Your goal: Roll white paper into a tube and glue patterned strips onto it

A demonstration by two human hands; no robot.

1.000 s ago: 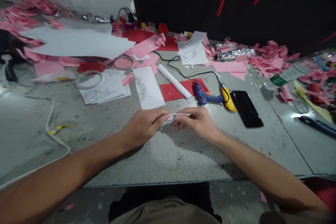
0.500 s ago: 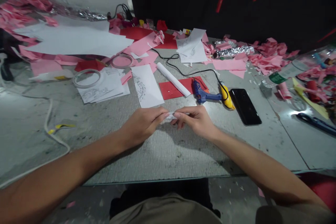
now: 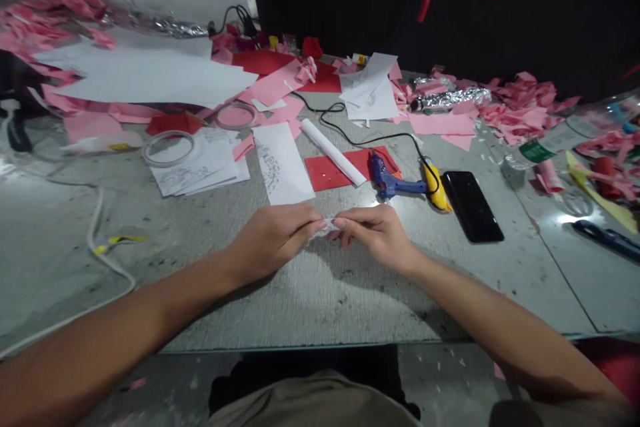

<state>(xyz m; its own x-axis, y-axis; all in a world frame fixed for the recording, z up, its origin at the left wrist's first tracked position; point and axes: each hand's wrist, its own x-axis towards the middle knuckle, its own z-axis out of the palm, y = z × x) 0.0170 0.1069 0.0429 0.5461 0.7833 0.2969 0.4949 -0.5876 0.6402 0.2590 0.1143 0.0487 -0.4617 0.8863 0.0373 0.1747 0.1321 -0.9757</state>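
Between my two hands is a small piece of white paper [image 3: 329, 224] with grey print, mostly covered by the fingers. My left hand [image 3: 277, 237] pinches its left end between thumb and forefinger. The other end is gripped by my right hand [image 3: 375, 232], thumb on top, lower fingers curled beneath. Just beyond the hands lie a printed white sheet [image 3: 284, 163], a rolled white paper tube [image 3: 333, 152] and a red paper strip [image 3: 330, 172]. A blue glue gun [image 3: 395, 180] rests beside the right fingers, its handle end against a yellow-handled tool [image 3: 437, 188].
A black phone [image 3: 473, 205] lies right of the tools. At left are printed sheets [image 3: 200, 170], a tape roll [image 3: 168, 149] and a white cable [image 3: 95, 227]. Pink scraps [image 3: 525, 107], a plastic bottle [image 3: 550, 139] and a dark cutter [image 3: 605, 240] crowd the right side.
The view has shifted slightly, so table items appear a little further right. Both hands keep their pinch on the paper, with slightly more of it showing between the fingertips.
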